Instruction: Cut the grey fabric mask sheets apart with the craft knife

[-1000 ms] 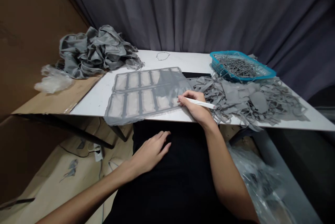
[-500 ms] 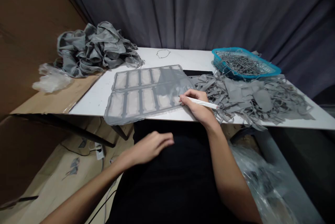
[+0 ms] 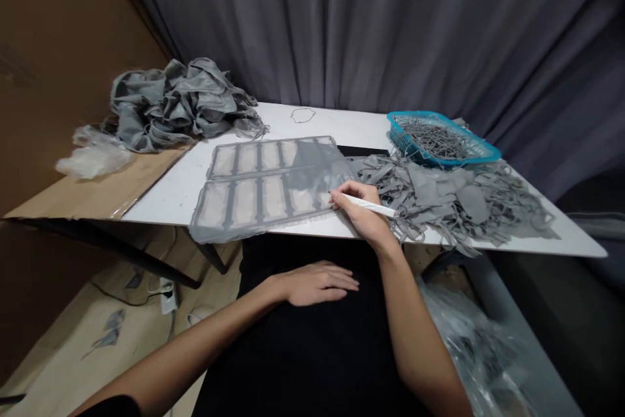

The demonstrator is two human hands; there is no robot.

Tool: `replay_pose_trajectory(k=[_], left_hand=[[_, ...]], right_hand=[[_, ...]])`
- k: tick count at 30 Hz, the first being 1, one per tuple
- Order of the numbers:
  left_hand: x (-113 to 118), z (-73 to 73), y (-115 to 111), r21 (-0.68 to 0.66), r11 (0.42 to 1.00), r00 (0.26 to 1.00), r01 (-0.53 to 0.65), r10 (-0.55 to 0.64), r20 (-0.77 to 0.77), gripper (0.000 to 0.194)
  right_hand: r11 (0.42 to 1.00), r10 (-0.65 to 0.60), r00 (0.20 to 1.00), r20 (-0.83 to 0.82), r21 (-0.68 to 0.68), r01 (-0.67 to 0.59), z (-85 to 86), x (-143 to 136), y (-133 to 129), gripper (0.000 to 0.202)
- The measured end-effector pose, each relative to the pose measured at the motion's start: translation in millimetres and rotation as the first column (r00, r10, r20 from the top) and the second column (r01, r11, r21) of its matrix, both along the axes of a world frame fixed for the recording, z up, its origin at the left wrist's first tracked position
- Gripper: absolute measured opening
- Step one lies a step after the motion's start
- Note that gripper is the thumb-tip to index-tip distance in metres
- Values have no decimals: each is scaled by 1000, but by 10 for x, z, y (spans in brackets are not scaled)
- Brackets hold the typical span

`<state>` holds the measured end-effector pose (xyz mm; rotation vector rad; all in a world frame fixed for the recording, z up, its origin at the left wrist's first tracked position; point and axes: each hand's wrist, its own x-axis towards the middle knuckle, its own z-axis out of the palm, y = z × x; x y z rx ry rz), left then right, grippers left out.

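Note:
My right hand is closed around a white pen-like tool, its dark tip at the lower right part of a grey sheet. This sheet has pale rectangular panels in two rows and lies on the white table, its front left corner hanging over the edge. Clear film covers part of it. My left hand lies flat against the dark clothing on my lap, fingers stretched out and holding nothing. Grey straps and fabric pieces are heaped just right of my right hand.
A blue basket of thin grey strips stands at the back right. Grey fabric is piled at the back left, near crumpled clear plastic on cardboard. A thin loop lies at the back.
My left hand has moved right and its fingers have straightened onto my lap. My right hand keeps the pen-like tool near the same place on the sheet. The camera view has shifted slightly.

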<state>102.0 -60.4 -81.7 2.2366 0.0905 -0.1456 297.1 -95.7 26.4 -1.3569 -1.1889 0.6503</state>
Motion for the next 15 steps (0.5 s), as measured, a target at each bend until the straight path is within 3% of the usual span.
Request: replay_pose_trajectory(k=[2, 5, 7, 13, 15], left_hand=[[-33, -84, 199, 29, 999, 998, -34, 36, -59, 54], [-56, -171, 541, 122, 970, 965, -208, 224, -134, 68], [-61, -176, 629, 168, 940, 934, -296, 322, -156, 75], [-202, -123, 337, 200, 886, 861, -417, 456, -226, 82], [-312, -117, 335, 210, 868, 835, -450, 492, -244, 80]], right_hand=[[1000, -2, 1000, 7, -12, 3, 5, -5, -1, 31], [1000, -9, 1000, 9, -18, 9, 16, -14, -9, 31], [1000, -10, 1000, -2, -13, 10, 16, -19, -13, 32], [1000, -10, 1000, -1, -7, 10, -13, -15, -5, 35], [1000, -6, 1000, 0, -13, 6, -20, -12, -1, 36]])
